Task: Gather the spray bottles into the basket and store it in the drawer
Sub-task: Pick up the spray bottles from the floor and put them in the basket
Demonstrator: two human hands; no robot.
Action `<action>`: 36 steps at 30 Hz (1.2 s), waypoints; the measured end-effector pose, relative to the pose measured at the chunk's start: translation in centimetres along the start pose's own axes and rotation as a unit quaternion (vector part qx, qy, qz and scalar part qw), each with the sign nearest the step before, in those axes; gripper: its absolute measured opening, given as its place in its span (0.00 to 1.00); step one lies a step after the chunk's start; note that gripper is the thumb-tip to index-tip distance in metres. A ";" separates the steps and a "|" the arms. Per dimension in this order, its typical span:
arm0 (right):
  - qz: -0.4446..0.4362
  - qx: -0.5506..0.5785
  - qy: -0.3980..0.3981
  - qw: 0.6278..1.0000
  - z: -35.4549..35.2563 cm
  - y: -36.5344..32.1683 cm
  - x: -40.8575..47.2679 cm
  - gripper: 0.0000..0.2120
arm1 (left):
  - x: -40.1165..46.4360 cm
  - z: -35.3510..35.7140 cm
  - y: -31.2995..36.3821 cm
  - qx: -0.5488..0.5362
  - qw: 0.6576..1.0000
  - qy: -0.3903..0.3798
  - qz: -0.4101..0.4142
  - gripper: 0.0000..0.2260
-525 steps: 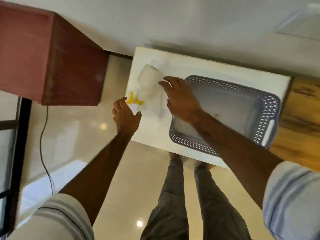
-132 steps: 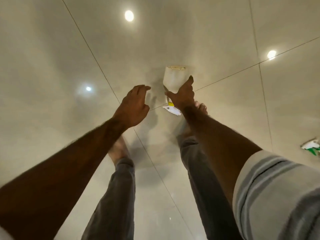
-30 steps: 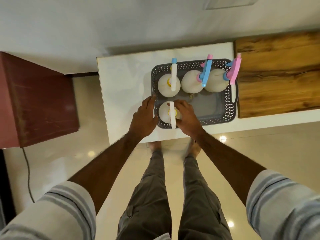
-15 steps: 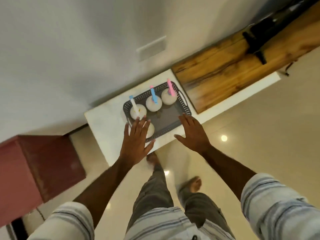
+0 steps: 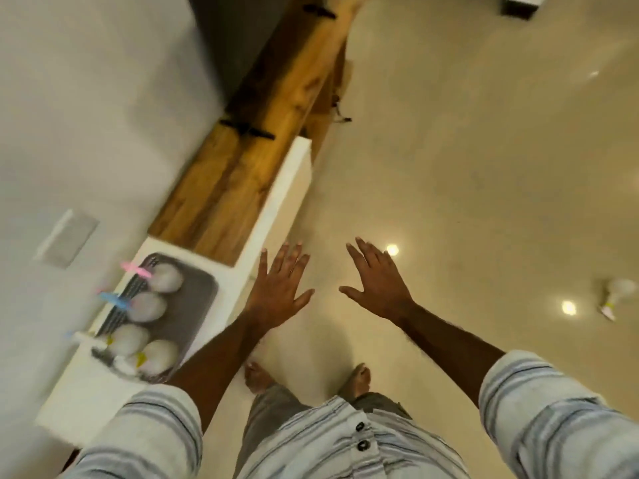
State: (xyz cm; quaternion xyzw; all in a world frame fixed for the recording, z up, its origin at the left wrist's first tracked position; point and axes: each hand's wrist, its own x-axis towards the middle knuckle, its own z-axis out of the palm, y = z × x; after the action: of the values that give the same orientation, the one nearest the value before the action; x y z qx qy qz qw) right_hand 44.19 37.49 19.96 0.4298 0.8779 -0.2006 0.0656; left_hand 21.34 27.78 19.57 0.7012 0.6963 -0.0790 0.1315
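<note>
Left hand [image 5: 278, 292]: fingers spread and straight, palm down, holding nothing; it hovers over the floor just beside the table's front edge.
Right hand [image 5: 378, 283]: also flat with fingers splayed, empty, beside the left hand at its 3 o'clock and apart from it.
Basket [image 5: 197, 299]: grey, blurred, on the white table [image 5: 100, 392] at 9 o'clock from the left hand.
Spray bottles in basket: four white ones stand inside, with a pink trigger [image 5: 135, 270], a blue trigger [image 5: 116, 300] and two white-and-yellow heads [image 5: 133, 361] nearest the person.
Loose spray bottle [image 5: 617, 299]: white, lying on the glossy floor [image 5: 484, 167] at 3 o'clock from the right hand, well apart from it and from the basket.
Wooden top [image 5: 249, 146]: runs from the table toward 1 o'clock along the wall.
</note>
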 end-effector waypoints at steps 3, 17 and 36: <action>0.088 0.008 0.028 0.996 -2.8 9.4 -3.7 0.42 | 6.4 -2.8 7.6 0.010 0.997 0.011 0.071 0.34; 0.411 0.088 0.119 0.900 -9.7 38.7 -14.1 0.38 | 34.4 -9.6 38.9 0.078 0.921 0.018 0.381 0.33; 0.620 0.199 0.171 0.739 -10.5 71.7 -25.6 0.35 | 56.1 -8.1 81.0 0.208 0.758 -0.059 0.616 0.35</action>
State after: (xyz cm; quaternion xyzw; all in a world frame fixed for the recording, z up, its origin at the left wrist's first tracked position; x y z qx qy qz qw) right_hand 116.69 62.59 15.71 0.9096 0.3536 -0.2089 -0.0625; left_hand 102.54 84.16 16.81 0.9828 0.0718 -0.1648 0.0433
